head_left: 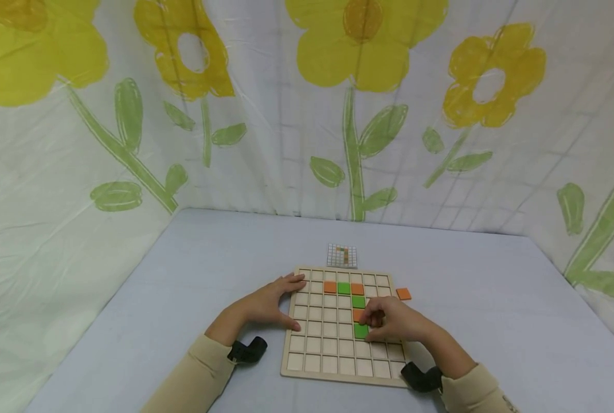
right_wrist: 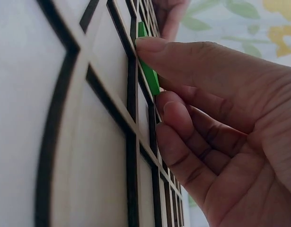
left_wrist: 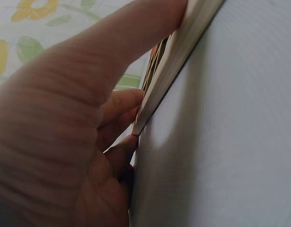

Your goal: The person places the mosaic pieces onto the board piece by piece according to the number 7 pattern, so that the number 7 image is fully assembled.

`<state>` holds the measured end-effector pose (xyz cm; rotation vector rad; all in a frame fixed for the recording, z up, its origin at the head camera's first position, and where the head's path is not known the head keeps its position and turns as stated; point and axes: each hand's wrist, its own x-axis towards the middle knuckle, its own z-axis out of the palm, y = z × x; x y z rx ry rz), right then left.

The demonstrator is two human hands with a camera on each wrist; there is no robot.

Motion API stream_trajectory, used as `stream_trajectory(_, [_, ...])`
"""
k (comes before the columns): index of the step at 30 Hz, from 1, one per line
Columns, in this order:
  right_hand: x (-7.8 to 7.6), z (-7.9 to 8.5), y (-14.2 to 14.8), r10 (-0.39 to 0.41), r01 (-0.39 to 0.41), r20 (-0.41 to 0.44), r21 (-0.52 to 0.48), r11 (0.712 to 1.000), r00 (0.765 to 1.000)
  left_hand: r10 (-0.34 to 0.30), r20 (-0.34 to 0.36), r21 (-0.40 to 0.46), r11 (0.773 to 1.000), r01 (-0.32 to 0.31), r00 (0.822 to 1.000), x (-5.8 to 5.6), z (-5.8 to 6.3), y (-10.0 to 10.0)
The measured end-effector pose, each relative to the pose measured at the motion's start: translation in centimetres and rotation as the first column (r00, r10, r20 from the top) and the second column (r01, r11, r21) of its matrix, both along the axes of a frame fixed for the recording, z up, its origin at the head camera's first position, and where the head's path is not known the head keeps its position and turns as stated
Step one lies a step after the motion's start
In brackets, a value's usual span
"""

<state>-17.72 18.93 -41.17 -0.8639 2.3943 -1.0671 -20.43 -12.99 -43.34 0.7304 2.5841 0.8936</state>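
Observation:
A wooden grid board (head_left: 314,347) lies flat on the table. My left hand (head_left: 265,301) rests along its left edge, thumb and fingers spread apart, fingertips touching the rim. With thumb and fingers, my right hand (head_left: 397,320) pinches a green square tile (right_wrist: 149,71) at a cell right of the middle; in the right wrist view the tile stands slightly tilted at the grid. Just above it sits an orange tile (head_left: 358,315), and above that another green tile (head_left: 358,302). The upper row holds an orange tile (head_left: 329,287), a green tile (head_left: 343,288) and an orange tile (head_left: 356,288).
A small printed pattern card (head_left: 341,256) lies behind the board's far edge. One loose orange tile (head_left: 403,293) is on the table to the board's right. The pale table (head_left: 208,246) ends at a flower-printed curtain (head_left: 286,172).

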Motion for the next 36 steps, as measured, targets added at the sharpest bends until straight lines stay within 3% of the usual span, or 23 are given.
stream_trajectory(7, [-0.3,0.1,0.5,0.007,-0.007,-0.018,0.004,1.0,1.0,0.004,0.002,0.0,1.0,-0.004,1.0,0.1,0.1,0.1])
stream_trajectory(12, [-1.2,0.4,2.3,-0.091,0.089,-0.1,-0.024,0.996,0.991,0.0,0.008,-0.009,1.0,0.0,1.0,0.1,0.0,0.1])
stream_trajectory(19, [-2.4,0.4,5.2,-0.264,0.261,-0.154,-0.04,0.964,0.952,0.003,0.003,-0.008,1.0,-0.003,1.0,-0.1,0.0,0.2])
stream_trajectory(24, [-2.9,-0.3,6.2,-0.39,0.403,-0.225,0.014,0.915,0.893,-0.001,0.009,-0.005,1.0,0.001,1.0,-0.1,0.0,0.1])
stream_trajectory(28, [-3.0,-0.8,6.6,-0.428,0.46,-0.277,0.061,0.886,0.86,-0.004,-0.001,-0.011,1.0,0.004,1.0,0.0,-0.1,0.0])
stream_trajectory(36, [-3.3,-1.4,7.4,-0.432,0.464,-0.24,0.093,0.881,0.869,-0.01,-0.013,-0.01,1.0,0.01,1.0,-0.2,0.0,0.1])
